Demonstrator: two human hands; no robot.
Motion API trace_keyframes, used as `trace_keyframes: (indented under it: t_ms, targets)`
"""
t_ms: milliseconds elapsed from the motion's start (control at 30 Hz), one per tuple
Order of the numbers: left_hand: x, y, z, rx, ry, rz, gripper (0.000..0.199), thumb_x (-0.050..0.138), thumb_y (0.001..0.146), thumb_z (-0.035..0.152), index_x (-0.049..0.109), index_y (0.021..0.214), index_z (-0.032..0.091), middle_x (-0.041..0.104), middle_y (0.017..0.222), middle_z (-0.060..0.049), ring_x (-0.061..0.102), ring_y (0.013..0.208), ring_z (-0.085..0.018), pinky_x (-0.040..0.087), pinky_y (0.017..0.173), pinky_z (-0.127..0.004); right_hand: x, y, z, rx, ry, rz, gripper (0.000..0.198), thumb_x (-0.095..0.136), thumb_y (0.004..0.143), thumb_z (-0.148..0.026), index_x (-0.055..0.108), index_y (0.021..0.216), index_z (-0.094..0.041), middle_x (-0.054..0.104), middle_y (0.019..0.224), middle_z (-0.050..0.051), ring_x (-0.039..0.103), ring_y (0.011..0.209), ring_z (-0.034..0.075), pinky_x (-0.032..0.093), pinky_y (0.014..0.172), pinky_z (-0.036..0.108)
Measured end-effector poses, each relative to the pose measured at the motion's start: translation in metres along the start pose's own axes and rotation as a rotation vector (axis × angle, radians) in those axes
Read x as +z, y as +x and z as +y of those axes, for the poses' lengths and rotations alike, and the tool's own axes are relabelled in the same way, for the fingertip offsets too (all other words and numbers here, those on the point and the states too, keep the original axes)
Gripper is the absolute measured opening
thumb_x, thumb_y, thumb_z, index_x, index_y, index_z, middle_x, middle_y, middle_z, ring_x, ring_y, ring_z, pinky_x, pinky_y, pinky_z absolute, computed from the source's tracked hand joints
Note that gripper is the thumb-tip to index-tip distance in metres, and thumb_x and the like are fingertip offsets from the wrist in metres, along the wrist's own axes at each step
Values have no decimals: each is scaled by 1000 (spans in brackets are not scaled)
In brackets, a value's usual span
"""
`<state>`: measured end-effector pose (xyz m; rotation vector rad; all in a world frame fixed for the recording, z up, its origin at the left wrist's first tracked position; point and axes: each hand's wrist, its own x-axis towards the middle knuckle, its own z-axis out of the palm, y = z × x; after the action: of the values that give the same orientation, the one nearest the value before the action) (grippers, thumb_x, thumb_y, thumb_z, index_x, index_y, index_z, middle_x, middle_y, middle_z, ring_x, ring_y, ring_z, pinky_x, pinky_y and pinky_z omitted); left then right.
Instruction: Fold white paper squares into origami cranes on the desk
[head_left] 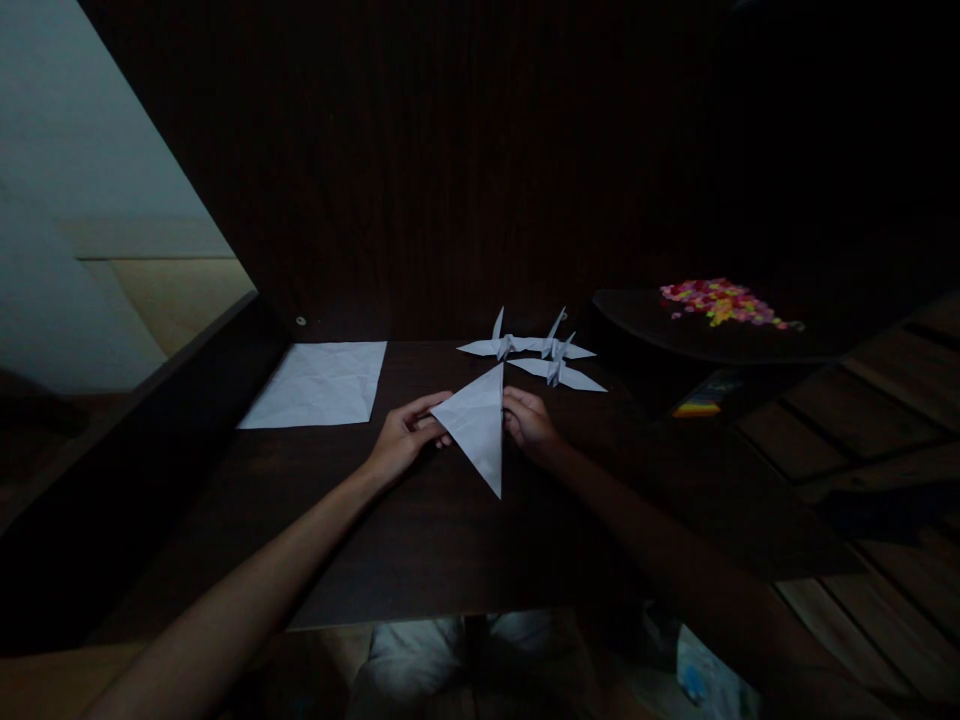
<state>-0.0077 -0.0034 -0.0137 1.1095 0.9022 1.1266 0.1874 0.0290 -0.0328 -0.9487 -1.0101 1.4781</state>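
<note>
A white sheet of paper folded into a triangle [480, 425] is held up over the dark desk between both hands. My left hand [411, 428] pinches its left corner between thumb and fingers. Along the upright right edge, my right hand [529, 415] grips the paper, its fingertips partly hidden behind it. Just beyond the triangle stand several white folded paper cranes [555, 372], wings spread and close together. To the left, a flat creased sheet of white paper [319, 385] lies on the desk.
The dark wooden desk [420, 560] has a tall back panel [420, 180] and a raised left side board [135, 440]. A rounded shelf [637, 320] at the right bears a heap of small pink, red and yellow pieces [724, 303]. Wooden slats [862, 430] show beyond it.
</note>
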Motion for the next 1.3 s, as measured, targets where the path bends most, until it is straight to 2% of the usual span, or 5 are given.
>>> trace_keyframes:
  t_ms: [500, 667, 933, 1067, 1300]
  targets:
    - [-2, -4, 5, -4, -21, 1, 65, 78, 59, 21, 62, 121, 13, 69, 75, -4, 59, 65, -15, 43, 62, -28, 0, 0, -1, -5, 18, 12, 19, 69, 60, -32, 54, 59, -20, 54, 51, -2, 47, 46, 10, 36, 39, 21]
    - [1, -4, 8, 1, 1, 26, 60, 78, 64, 30, 63, 119, 12, 68, 71, -5, 58, 62, -14, 43, 59, -27, 2, -2, -3, 13, -18, -11, 22, 69, 62, -37, 55, 61, -21, 53, 48, -2, 45, 41, 10, 33, 35, 22]
    - [1, 1, 5, 64, 157, 76, 30, 75, 68, 40, 72, 83, 14, 62, 61, 0, 50, 53, -11, 39, 53, -23, -1, -3, -1, 29, -74, -73, 26, 72, 61, -36, 53, 61, -18, 54, 47, -4, 47, 36, 8, 36, 32, 19]
    - [-1, 2, 4, 114, 218, 77, 33, 67, 76, 45, 66, 64, 14, 56, 55, 1, 48, 52, -11, 36, 52, -23, -2, -4, 0, 14, -90, -101, 25, 72, 64, -35, 55, 60, -17, 56, 49, -3, 48, 37, 8, 37, 33, 19]
    - [-2, 3, 1, 96, 177, 120, 33, 67, 76, 47, 69, 71, 14, 63, 62, -2, 56, 59, -14, 43, 59, -26, 0, -7, -7, 31, -54, -93, 23, 71, 61, -36, 58, 65, -17, 58, 50, -3, 49, 38, 9, 36, 33, 19]
